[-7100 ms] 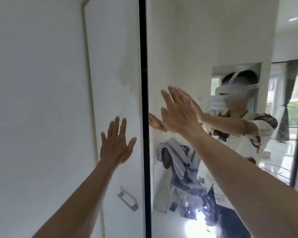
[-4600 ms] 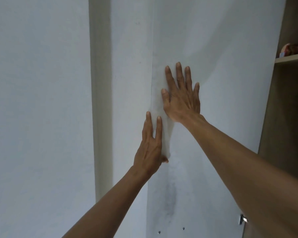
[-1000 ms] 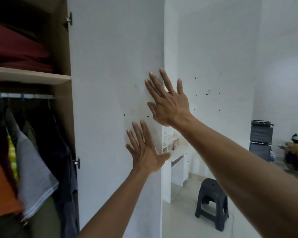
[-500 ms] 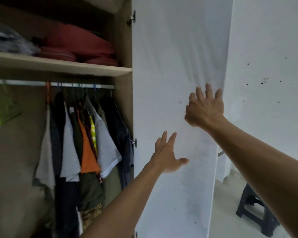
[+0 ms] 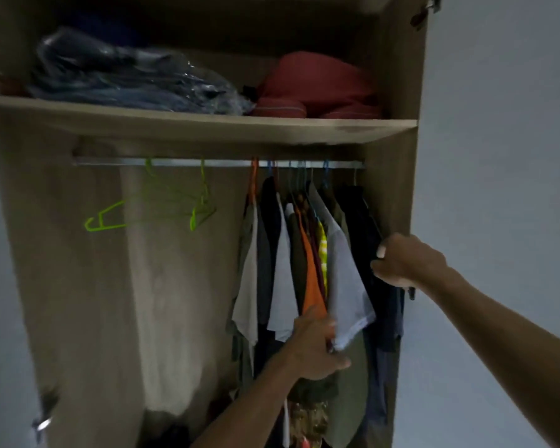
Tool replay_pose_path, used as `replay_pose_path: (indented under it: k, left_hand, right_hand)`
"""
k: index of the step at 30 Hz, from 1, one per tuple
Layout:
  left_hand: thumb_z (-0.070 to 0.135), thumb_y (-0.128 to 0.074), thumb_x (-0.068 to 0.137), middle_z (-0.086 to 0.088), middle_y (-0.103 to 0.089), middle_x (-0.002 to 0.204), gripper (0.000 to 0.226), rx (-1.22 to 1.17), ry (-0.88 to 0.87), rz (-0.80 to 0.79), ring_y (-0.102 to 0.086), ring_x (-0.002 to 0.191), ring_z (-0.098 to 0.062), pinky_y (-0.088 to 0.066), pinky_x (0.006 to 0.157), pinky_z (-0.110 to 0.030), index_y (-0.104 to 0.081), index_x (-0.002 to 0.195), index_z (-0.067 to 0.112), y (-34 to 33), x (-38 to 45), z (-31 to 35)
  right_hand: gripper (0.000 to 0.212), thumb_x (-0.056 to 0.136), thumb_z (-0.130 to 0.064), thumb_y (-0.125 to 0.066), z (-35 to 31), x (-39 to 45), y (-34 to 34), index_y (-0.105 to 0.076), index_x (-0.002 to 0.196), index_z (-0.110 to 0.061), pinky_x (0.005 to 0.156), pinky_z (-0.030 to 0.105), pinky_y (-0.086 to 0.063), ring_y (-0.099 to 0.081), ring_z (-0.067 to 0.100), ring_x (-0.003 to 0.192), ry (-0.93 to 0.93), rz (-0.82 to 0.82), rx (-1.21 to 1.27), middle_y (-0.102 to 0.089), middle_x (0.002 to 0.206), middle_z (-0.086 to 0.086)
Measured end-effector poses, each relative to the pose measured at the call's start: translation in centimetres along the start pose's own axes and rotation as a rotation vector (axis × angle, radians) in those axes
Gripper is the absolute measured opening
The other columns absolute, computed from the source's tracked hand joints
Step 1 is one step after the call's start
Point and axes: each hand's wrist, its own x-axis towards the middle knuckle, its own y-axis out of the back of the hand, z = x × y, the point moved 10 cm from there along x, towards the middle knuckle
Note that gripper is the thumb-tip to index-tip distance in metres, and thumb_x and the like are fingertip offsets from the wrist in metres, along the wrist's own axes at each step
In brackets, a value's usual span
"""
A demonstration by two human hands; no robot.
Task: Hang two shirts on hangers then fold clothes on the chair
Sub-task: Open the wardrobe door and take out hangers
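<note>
The wardrobe stands open in front of me. Two empty green hangers [image 5: 162,202] hang on the left part of the metal rail [image 5: 175,162]. Several shirts on hangers [image 5: 307,253] fill the rail's right part, among them an orange shirt [image 5: 311,279] and a light grey shirt [image 5: 346,286]. My left hand [image 5: 317,347] reaches in low between those two shirts, fingertips hidden behind the grey hem. My right hand [image 5: 404,263] is curled round the edge of a dark garment [image 5: 366,240] at the far right. The chair is out of view.
A wooden shelf [image 5: 207,121] above the rail carries a plastic-wrapped dark bundle [image 5: 126,76] and red folded bedding [image 5: 317,85]. The white right door [image 5: 498,156] stands open beside my right arm. A door handle [image 5: 42,421] shows at the lower left.
Both hands have left the white door panel and gone into the wardrobe. My view has turned left onto the rail; the left hand dropped among the shirts and the right one closed on the dark garment.
</note>
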Motion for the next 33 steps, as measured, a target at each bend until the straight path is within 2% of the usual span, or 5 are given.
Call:
replay_pose_path:
  k: [4, 8, 12, 21, 33]
  left_hand:
    - [0.04, -0.072, 0.087, -0.003, -0.046, 0.145, 0.054, -0.084, 0.173, 0.075, -0.045, 0.132, -0.016, -0.035, 0.112, -0.027, -0.056, 0.132, 0.016, 4.4, 0.0, -8.5]
    - [0.036, -0.064, 0.089, 0.013, -0.06, 0.058, 0.038, 0.06, 0.318, 0.611, -0.058, 0.057, -0.005, -0.052, 0.058, -0.028, -0.06, 0.058, 0.015, 15.5, -1.1, -14.2]
    - [0.05, -0.059, 0.081, 0.01, -0.045, 0.04, 0.046, 0.157, 0.362, 1.076, -0.06, 0.051, -0.022, -0.041, 0.05, -0.027, -0.042, 0.047, 0.025, 23.5, -5.8, -14.5]
    - [0.041, -0.057, 0.082, 0.004, -0.071, 0.077, 0.021, 0.371, 0.318, 1.216, -0.07, 0.077, -0.026, -0.055, 0.065, -0.036, -0.065, 0.079, 0.021, 37.4, -2.9, -18.0]
    - [0.022, -0.044, 0.094, -0.022, -0.051, 0.145, 0.049, 0.683, 0.125, 0.791, -0.05, 0.133, -0.038, -0.039, 0.112, -0.047, -0.057, 0.137, 0.004, 48.3, 14.0, -25.9]
  right_hand:
    - [0.028, 0.086, -0.041, -0.051, -10.0, 4.9, 0.0, -0.061, 0.091, -0.016, 0.069, 0.038, -0.055, -0.062, 0.027, 0.078, 0.236, 0.072, 0.195, -0.061, 0.09, 0.006]
    - [0.026, 0.093, -0.031, -0.05, -20.1, 9.5, 2.5, -0.059, 0.076, -0.014, 0.06, 0.035, -0.055, -0.06, 0.026, 0.069, 0.489, 0.137, 0.303, -0.061, 0.078, 0.006]
    - [0.028, 0.092, -0.035, -0.05, -24.8, 10.2, 3.2, -0.067, 0.102, -0.015, 0.067, 0.037, -0.051, -0.062, 0.034, 0.082, 0.564, 0.205, 0.406, -0.064, 0.097, 0.01]
    - [0.026, 0.09, -0.03, -0.056, -36.8, 14.6, -2.8, -0.057, 0.11, -0.014, 0.066, 0.032, -0.045, -0.064, 0.034, 0.099, 0.623, 0.042, 0.554, -0.063, 0.114, 0.013]
    - [0.045, 0.092, -0.034, -0.057, -43.3, 23.5, -4.3, -0.052, 0.129, -0.01, 0.095, 0.034, -0.048, -0.056, 0.033, 0.124, 0.414, 0.024, 0.624, -0.056, 0.134, 0.013]
